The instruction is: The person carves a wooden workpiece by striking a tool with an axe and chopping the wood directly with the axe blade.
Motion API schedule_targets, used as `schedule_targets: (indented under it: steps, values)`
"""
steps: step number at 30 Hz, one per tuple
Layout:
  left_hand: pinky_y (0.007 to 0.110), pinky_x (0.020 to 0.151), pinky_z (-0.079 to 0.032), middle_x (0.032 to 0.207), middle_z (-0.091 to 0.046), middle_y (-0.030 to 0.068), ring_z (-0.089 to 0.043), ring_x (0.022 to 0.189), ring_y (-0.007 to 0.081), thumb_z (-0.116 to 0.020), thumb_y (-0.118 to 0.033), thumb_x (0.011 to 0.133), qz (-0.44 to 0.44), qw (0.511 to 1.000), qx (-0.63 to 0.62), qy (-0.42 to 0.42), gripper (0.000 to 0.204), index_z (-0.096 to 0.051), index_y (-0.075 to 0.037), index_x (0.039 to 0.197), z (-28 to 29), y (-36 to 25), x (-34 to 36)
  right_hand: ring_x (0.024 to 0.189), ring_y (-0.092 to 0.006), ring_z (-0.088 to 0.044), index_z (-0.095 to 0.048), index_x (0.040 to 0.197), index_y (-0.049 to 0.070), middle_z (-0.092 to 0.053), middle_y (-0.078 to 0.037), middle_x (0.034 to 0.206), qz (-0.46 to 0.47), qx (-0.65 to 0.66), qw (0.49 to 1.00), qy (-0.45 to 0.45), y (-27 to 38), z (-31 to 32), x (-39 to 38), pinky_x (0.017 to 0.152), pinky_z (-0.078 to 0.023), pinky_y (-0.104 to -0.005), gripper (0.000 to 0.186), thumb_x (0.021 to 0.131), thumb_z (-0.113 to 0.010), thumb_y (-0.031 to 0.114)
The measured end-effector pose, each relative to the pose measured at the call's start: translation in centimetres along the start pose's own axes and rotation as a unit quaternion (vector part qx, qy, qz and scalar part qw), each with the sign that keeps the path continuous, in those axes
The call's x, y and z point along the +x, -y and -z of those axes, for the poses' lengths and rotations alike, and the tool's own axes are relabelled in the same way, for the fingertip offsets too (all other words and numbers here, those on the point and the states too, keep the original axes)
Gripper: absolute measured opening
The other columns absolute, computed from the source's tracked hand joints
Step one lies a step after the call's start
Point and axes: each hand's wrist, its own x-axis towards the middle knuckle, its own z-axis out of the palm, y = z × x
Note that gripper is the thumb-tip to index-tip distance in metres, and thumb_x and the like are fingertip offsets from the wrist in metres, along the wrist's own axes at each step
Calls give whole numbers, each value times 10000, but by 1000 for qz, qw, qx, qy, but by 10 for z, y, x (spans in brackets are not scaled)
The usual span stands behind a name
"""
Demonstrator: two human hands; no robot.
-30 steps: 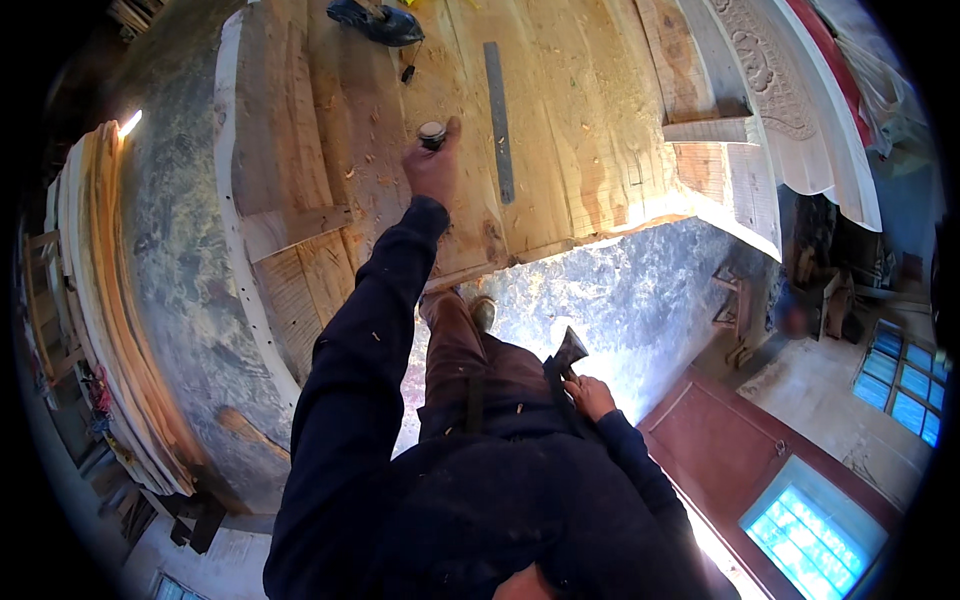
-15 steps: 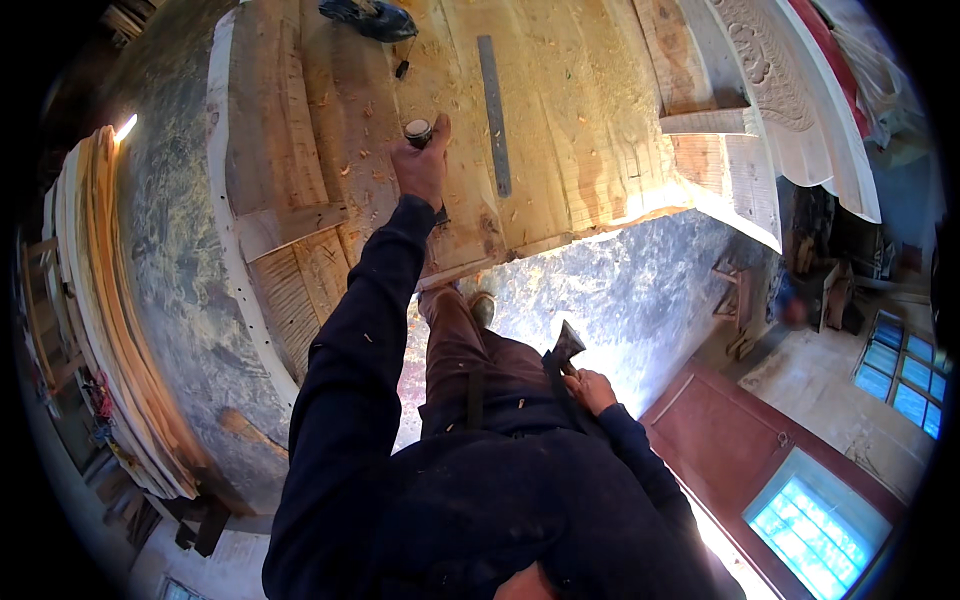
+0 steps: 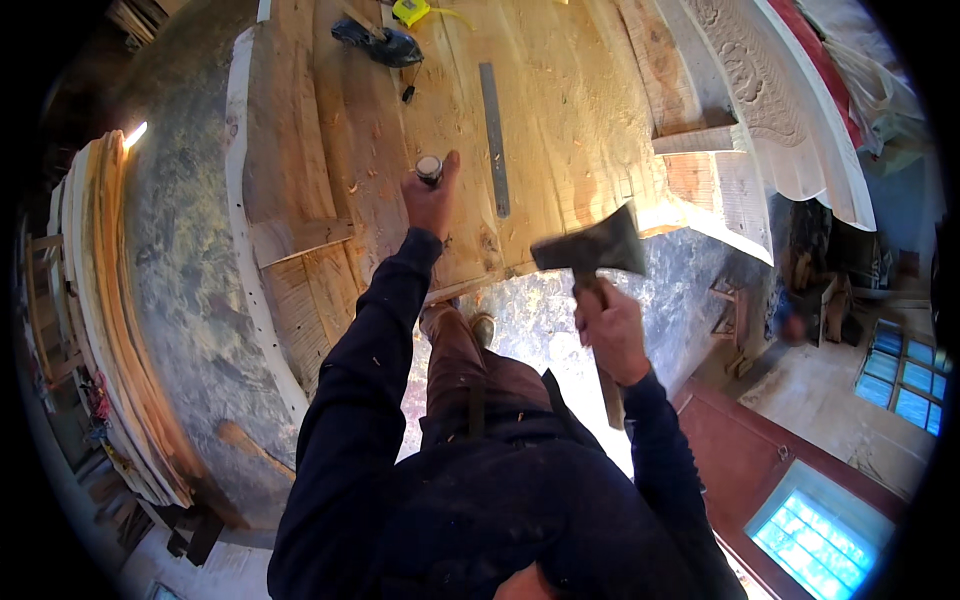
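My left hand [image 3: 430,210] is closed around an upright chisel handle [image 3: 428,167] with a pale round top. Its blade is hidden below my fist, which is over the broad wooden panel [image 3: 560,120]. Raised off the near edge of that panel, my right hand [image 3: 616,332] grips a hatchet [image 3: 592,244] by its wooden handle. The hatchet's dark head is up, with its flared side to the right. A flat metal ruler [image 3: 494,140] lies on the panel to the right of my left hand.
Beyond my left hand lie a dark glossy object [image 3: 378,44] with a cord and a yellow tape measure [image 3: 410,10]. Wood chips dot the panel. A carved board [image 3: 760,80] stands at right, stacked planks [image 3: 115,300] at far left. A brush [image 3: 245,440] lies on the floor.
My right hand has come up and forward from beside my hip, lifting the hatchet into full view. My left hand still holds the chisel handle. The view has shifted slightly, bringing the tape measure in.
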Motion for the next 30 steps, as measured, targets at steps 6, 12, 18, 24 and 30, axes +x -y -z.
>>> schedule_targets:
  steps: [6, 12, 18, 24, 30]
  values:
    - [289, 510, -369, 574, -477, -53, -433, 567, 45, -767, -254, 922, -63, 997, 53, -4, 419, -554, -19, 647, 3, -1, -19, 472, -94, -506, -557, 1035, 12, -574, -66, 670, 279, 237, 927, -76, 128, -17, 27, 422, -401, -224, 243, 1082, -461, 230]
    - [289, 626, -504, 747, -701, 113, -642, 701, 87, -737, -101, 896, -105, 993, 17, 55, 103, -709, -3, 877, 10, 22, -31, 636, -363, -615, -602, 956, -13, -634, -219, 723, 288, -247, 924, 41, 82, -54, 80, 588, -487, -440, 297, 990, -617, 281]
    - [315, 553, -441, 608, -533, 32, -473, 612, 82, -787, -235, 896, -86, 974, 175, 112, 311, -610, -27, 747, 23, 9, -28, 555, -286, -634, -607, 914, -11, -609, -168, 610, 205, -76, 975, 34, 152, -30, 59, 532, -465, -403, 289, 986, -621, 268]
    - [318, 542, -414, 610, -454, 12, -424, 607, 95, -780, -283, 910, -82, 981, 77, 161, 366, -572, -50, 720, 19, 9, -30, 524, -53, -495, -551, 862, 49, -532, -3, 613, 276, 192, 942, -19, 122, -53, 45, 458, -388, -233, 192, 1018, -553, 161]
    - [304, 551, -417, 640, -488, -7, -448, 641, 70, -773, -261, 917, -161, 979, 39, 122, 335, -598, -40, 736, 16, -18, -40, 676, -445, -613, -603, 956, -31, -609, -265, 725, 282, -228, 930, 54, 98, -45, 69, 589, -479, -443, 304, 970, -655, 268]
